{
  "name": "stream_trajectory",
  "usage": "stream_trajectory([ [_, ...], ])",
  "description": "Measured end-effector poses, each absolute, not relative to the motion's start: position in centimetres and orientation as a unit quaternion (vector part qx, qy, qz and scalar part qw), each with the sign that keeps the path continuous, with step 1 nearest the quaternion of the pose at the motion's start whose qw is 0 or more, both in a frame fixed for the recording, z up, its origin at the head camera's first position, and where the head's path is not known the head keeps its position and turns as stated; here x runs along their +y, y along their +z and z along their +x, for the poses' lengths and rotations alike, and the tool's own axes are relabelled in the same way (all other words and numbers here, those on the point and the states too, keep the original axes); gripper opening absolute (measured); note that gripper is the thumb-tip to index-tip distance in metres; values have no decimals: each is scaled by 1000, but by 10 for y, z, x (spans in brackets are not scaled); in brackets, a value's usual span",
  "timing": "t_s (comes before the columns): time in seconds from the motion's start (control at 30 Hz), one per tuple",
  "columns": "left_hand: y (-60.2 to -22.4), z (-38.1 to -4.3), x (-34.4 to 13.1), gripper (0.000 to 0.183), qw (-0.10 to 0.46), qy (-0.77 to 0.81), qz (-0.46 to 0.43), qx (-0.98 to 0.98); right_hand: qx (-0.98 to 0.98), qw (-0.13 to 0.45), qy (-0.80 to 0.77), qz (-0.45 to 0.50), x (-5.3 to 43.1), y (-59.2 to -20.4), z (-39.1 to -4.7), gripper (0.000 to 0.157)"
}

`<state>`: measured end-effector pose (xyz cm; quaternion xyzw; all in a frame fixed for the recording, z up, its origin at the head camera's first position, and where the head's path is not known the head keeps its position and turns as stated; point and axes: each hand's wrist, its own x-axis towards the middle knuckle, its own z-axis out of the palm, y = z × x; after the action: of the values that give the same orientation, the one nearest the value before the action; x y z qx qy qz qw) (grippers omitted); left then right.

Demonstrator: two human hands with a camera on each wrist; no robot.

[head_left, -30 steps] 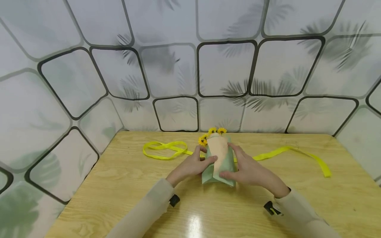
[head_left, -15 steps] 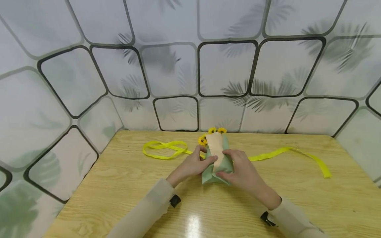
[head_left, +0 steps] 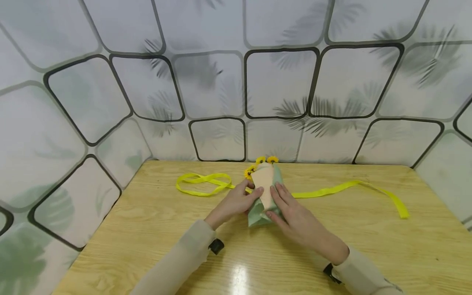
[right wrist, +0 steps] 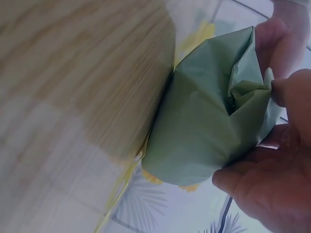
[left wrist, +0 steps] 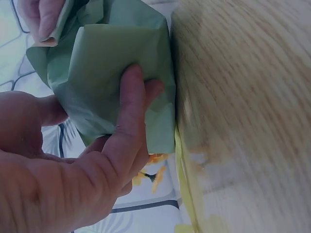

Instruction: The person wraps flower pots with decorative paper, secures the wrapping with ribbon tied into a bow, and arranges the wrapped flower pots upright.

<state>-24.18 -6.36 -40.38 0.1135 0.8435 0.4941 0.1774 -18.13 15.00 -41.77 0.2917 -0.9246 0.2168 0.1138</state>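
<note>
A small bouquet of yellow flowers (head_left: pixel 272 159) lies on the table, wrapped in paper that is green (head_left: pixel 257 218) outside with a cream face (head_left: pixel 262 179) folded over the front. My left hand (head_left: pixel 234 201) grips the wrap's left side, thumb on the cream face and fingers round the green side (left wrist: pixel 112 48). On the right, my right hand (head_left: pixel 299 219) lays nearly straight fingers over the wrap and presses the fold down, its thumb near the lower end. The wrap's open, crumpled bottom (right wrist: pixel 243 94) faces the right wrist view. Its underside is hidden.
A yellow ribbon (head_left: pixel 324 191) runs behind the bouquet across the wooden table (head_left: pixel 147 241), looped at the left and trailing off to the right. A patterned cloth wall (head_left: pixel 280 86) rises at the table's back edge.
My right hand has moved from the wrap's right edge inward over its front, folding the right flap toward the middle, and its fingers have straightened. The left hand keeps its grip.
</note>
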Motion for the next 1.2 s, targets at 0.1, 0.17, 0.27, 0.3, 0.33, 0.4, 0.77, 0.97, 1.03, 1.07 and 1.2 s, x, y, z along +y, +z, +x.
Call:
stream_trajectory([
  [0.1, -403, -242, -63, 49, 179, 501, 110, 839, -930, 69, 226, 281, 151, -416, -179, 62],
  [0.17, -402, -241, -62, 48, 179, 503, 109, 839, -931, 54, 228, 280, 152, -414, -179, 58],
  [0.27, -402, -242, -62, 48, 180, 505, 110, 837, -928, 78, 214, 295, 155, -413, -181, 58],
  [0.3, -402, -242, -62, 49, 181, 504, 110, 837, -927, 96, 204, 301, 156, -412, -182, 58],
  [0.33, -402, -242, -62, 50, 180, 503, 110, 838, -925, 117, 193, 306, 156, -412, -183, 59],
  [0.4, -403, -242, -62, 51, 180, 502, 110, 839, -923, 143, 181, 307, 156, -410, -186, 63],
  [0.77, -402, -246, -69, 63, 220, 517, 117, 819, -931, 185, 161, 269, 143, -405, -191, 57],
  [0.97, -400, -249, -84, 66, 244, 517, 138, 809, -928, 195, 175, 266, 143, -406, -192, 51],
  [1.03, -397, -252, -94, 58, 221, 504, 141, 823, -928, 190, 181, 264, 143, -405, -192, 51],
  [1.07, -394, -254, -100, 53, 199, 489, 138, 838, -928, 187, 185, 263, 142, -405, -192, 51],
  [1.2, -387, -263, -127, 35, 77, 359, 111, 924, -932, 178, 189, 253, 143, -403, -192, 53],
])
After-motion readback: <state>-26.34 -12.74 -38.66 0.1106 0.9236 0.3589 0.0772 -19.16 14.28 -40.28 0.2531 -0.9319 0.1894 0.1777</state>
